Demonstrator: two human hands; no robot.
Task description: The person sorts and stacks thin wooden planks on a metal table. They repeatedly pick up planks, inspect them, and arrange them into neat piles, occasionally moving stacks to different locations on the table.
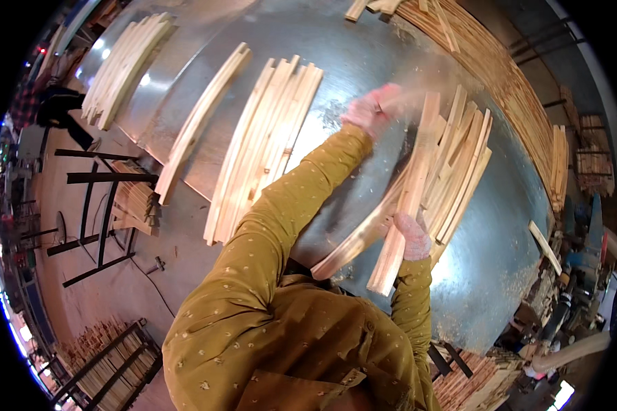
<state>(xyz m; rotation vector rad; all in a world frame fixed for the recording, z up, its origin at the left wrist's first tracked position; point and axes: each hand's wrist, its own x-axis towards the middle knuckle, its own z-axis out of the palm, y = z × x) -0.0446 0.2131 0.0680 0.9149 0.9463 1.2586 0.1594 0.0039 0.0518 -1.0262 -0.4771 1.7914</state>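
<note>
My right hand (413, 234) is closed around the near part of a pale wooden strip (418, 164), which slants over a loose pile of similar strips (459, 171) on the metal tabletop (487, 288). Beside it, another strip (363, 240) lies at an angle, its near end close to my body. My left arm reaches forward across the table. The left hand (371, 109) looks closed, its fingers partly blurred, near the far end of the pile. A smeared pale shape extends from it to the right; I cannot make out what it is.
Left of my arm lie a row of strips (267, 144), a single strip (202, 123) and a further bundle (123, 68). Long stacked wood (507, 82) borders the far right. A black metal stand (96, 205) is on the floor at left. Another person (58, 113) stands beyond it.
</note>
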